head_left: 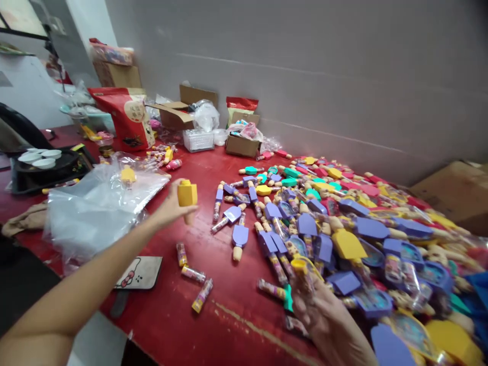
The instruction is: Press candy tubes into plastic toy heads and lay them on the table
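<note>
My left hand (pixel 170 208), arm stretched over the red table, is closed around a yellow popsicle-shaped toy (pixel 187 194); its lower end is partly hidden by the fingers. At the edge of the pile, my right hand (pixel 324 315) is closed on a small clear tube with a yellow cap (pixel 299 266), blurred and partly covered by the fingers. Beside that hand lies a candy tube with a green end (pixel 272 288). Between my hands, a purple popsicle-shaped toy (pixel 240 236) rests on the table. Several loose candy tubes (pixel 193 274) lie nearer to me.
A big heap of purple, yellow, green and red toys (pixel 346 254) covers the right side. Clear plastic bags (pixel 95 213) lie at left, near a Hello Kitty-like pad (pixel 143 273). Behind stand a red pouch (pixel 127 119), open cardboard boxes (pixel 244 146) and a tea tray with cups (pixel 57 170).
</note>
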A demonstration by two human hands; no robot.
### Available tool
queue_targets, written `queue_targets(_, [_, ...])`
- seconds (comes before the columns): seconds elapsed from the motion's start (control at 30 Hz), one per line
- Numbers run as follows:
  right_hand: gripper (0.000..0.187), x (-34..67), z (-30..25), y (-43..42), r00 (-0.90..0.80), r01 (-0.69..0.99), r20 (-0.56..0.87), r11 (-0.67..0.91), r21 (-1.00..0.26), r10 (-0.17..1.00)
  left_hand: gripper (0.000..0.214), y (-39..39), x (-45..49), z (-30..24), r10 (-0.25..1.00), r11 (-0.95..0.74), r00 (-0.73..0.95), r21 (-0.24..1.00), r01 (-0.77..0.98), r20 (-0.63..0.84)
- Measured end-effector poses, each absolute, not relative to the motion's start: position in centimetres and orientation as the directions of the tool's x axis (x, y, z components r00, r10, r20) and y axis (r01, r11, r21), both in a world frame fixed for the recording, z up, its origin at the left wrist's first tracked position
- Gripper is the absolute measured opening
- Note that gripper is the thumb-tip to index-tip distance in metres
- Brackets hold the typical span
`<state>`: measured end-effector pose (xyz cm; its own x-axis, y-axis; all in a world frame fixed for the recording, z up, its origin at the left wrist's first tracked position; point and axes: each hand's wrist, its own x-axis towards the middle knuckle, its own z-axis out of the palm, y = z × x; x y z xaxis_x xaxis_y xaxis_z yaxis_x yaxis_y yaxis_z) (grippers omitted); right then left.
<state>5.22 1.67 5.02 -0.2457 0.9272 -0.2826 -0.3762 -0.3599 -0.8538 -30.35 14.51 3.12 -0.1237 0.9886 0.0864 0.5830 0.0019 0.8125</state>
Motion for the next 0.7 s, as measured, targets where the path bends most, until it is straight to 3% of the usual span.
queue_targets(0.03, [0.030,5.1,4.9,0.3,-0.262,-0.394,-0.302,-0.387,-0.834,0.917,0.083,12.5,-28.5,3.6,0.995,0.023,-0.095,0.912,0.409,0.017])
queue_targets(0.1, [0.035,4.9,4.7,-1.5,-0.284,-0.380,-0.338,-0.429,-0.820,0.897,0.083,8.3,-24.6,4.1,0.986,0.158,0.032,0.982,0.098,-0.162])
queue_targets(0.2, [0.035,5.7,4.2,-2.6,-0.309,-0.275,-0.252,-0.340,-0.899,0.917,0.083,2.7,-19.3,4.0,0.898,0.425,0.231,0.873,-0.237,-0.375])
queue_targets(0.27, [0.033,7.2,3.8,-3.2,-0.293,-0.085,-0.143,-0.175,-0.981,0.945,0.084,0.0,-16.7,3.8,0.825,0.548,0.371,0.766,-0.337,-0.427])
queue_targets(0.33, [0.032,9.1,3.7,-4.0,-0.292,0.218,-0.017,0.049,-0.975,0.956,0.079,-1.8,-15.2,3.7,0.745,0.630,0.503,0.708,-0.318,-0.437])
queue_targets(0.43, [0.022,11.4,4.6,-4.9,-0.473,0.539,0.163,0.431,-0.724,0.866,0.064,-3.5,-14.0,4.2,0.590,0.693,0.653,0.713,-0.107,-0.475])
queue_targets(0.57, [0.017,12.3,6.4,-5.3,-0.742,0.499,0.246,0.758,-0.420,0.624,0.047,-4.4,-12.6,5.2,0.418,0.582,0.738,0.780,0.229,-0.529])
queue_targets(0.7, [0.024,11.8,7.2,-6.5,-0.846,0.395,0.238,0.860,-0.322,0.478,0.040,-6.0,-11.0,5.8,0.399,0.408,0.691,0.792,0.455,-0.602])
